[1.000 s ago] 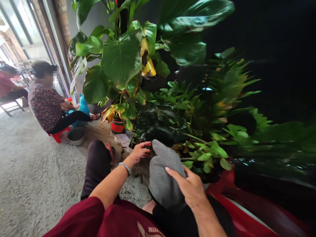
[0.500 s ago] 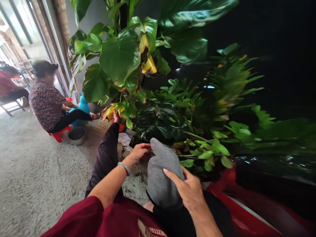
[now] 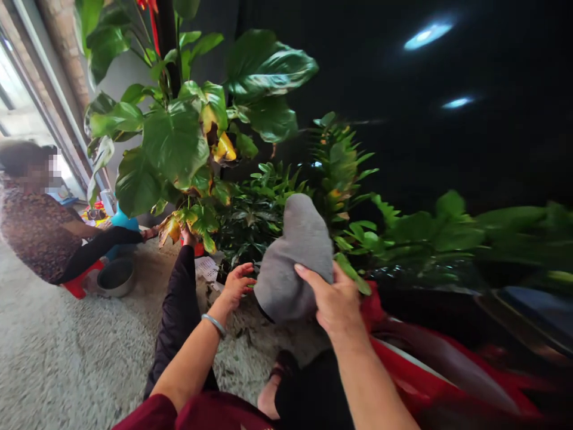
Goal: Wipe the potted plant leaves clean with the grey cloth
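Note:
My right hand (image 3: 342,301) grips a grey cloth piece (image 3: 298,263) by its right side, thumb on the near face and the other fingers behind. The piece looks full, with a rounded lobe at the top, a wider lower part and a dark edge at the bottom left; I cannot tell its kind. Just left of it, my left hand (image 3: 237,286) is open with fingers apart, the fingertips close to its edge. Whether they touch it is unclear. A grey bangle (image 3: 213,324) circles my left wrist.
Potted plants with large leaves (image 3: 176,143) stand ahead, before a dark glossy wall. A red bag (image 3: 412,358) lies at the right. A person (image 3: 40,221) sits on a red stool (image 3: 83,280) at the left, beside a grey basin (image 3: 116,278) on the concrete floor (image 3: 80,352).
The grey cloth piece has been raised off my lap and tilted by my right hand. My left hand has drawn back a little from its top, fingers spreading. The view has swung right.

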`<state>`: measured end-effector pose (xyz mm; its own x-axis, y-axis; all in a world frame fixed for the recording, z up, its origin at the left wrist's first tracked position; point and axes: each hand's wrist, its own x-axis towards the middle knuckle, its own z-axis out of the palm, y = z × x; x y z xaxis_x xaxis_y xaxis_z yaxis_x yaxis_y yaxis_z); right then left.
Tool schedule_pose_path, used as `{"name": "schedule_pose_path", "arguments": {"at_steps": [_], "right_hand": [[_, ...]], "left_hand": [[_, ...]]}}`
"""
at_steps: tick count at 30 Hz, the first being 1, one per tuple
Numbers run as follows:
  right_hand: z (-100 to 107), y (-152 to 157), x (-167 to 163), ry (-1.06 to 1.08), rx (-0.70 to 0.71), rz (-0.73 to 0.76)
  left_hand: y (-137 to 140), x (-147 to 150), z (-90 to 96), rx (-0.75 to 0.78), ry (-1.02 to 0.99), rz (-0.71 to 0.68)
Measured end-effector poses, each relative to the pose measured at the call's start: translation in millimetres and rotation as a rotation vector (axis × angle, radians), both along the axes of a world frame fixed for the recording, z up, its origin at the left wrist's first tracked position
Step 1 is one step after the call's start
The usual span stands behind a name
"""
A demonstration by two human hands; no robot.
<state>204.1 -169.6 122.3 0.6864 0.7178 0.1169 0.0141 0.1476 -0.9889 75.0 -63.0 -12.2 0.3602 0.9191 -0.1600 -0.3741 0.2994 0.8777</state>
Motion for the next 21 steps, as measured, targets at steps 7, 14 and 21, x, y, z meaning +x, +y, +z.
{"name": "schedule_pose_path", "arguments": {"at_steps": [7, 14, 21], "right_hand": [[-43, -18, -16, 0.165, -0.274, 0.37], [1, 10, 24, 0.0, -0.034, 0.126], [-41, 10, -12, 0.181, -0.224, 0.404]], "left_hand": [[25, -14, 2.8, -0.073, 0.092, 0.271], [47, 3, 16.7, -0.03, 0.078, 0.217], [40, 5, 16.9, -0.111, 0.113, 0.031]]}}
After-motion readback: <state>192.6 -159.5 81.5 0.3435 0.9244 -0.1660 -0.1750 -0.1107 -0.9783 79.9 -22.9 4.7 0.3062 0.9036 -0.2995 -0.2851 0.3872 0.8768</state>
